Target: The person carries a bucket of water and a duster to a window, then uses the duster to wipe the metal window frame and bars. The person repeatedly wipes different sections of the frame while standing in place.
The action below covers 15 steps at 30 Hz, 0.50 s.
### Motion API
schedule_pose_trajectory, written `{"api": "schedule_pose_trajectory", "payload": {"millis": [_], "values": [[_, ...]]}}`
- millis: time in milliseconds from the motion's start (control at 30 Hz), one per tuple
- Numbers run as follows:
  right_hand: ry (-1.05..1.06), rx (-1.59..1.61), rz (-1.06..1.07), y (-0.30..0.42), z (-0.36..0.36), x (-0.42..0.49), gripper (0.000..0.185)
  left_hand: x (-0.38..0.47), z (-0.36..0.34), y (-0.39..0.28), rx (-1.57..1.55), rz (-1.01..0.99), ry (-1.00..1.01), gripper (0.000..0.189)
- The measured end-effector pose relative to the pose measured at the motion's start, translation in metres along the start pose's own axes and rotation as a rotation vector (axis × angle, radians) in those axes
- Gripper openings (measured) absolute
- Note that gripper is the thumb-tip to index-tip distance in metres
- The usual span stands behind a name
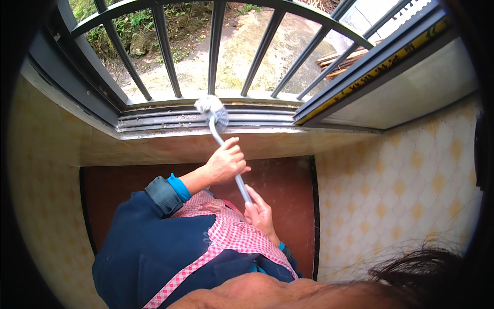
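Observation:
A cleaning brush [217,133] with a bent grey handle slants up from my hands to the window. Its fluffy white and grey head [210,106] rests on the sliding-window track [166,119], near the foot of a vertical bar. Midway along the handle, my left hand [227,160] has its fingers wrapped around it. My right hand [260,214] grips the handle's lower end between thumb and fingers. Dark specks of dirt and small bits lie in the track, left of the brush head.
Curved metal window bars [214,50] stand beyond the track. A sliding window sash [370,69] with a yellow strip bearing writing is at the right. Patterned tiled walls [386,201] flank me, above a reddish-brown floor [287,185]. Outside, pieces of wood [339,61] are stacked.

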State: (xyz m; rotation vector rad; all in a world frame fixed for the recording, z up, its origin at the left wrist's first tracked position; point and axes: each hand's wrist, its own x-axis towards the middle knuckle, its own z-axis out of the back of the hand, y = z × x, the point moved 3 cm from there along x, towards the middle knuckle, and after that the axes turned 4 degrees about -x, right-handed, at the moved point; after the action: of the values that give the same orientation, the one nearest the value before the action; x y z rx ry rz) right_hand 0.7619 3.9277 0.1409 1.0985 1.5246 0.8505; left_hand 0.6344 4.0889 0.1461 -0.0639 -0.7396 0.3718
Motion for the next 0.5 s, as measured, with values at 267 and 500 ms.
{"api": "schedule_pose_trajectory", "payload": {"millis": [267,500], "values": [[-0.442,-0.123,0.225,0.002,0.019,0.003,0.047,0.077,-0.076,-0.034,-0.001,-0.116,0.151,0.023],[0.088,0.082,0.078,-0.025,0.0,0.014,0.052,-0.018,-0.012,-0.011,0.094,0.199,0.094,0.025]]}}
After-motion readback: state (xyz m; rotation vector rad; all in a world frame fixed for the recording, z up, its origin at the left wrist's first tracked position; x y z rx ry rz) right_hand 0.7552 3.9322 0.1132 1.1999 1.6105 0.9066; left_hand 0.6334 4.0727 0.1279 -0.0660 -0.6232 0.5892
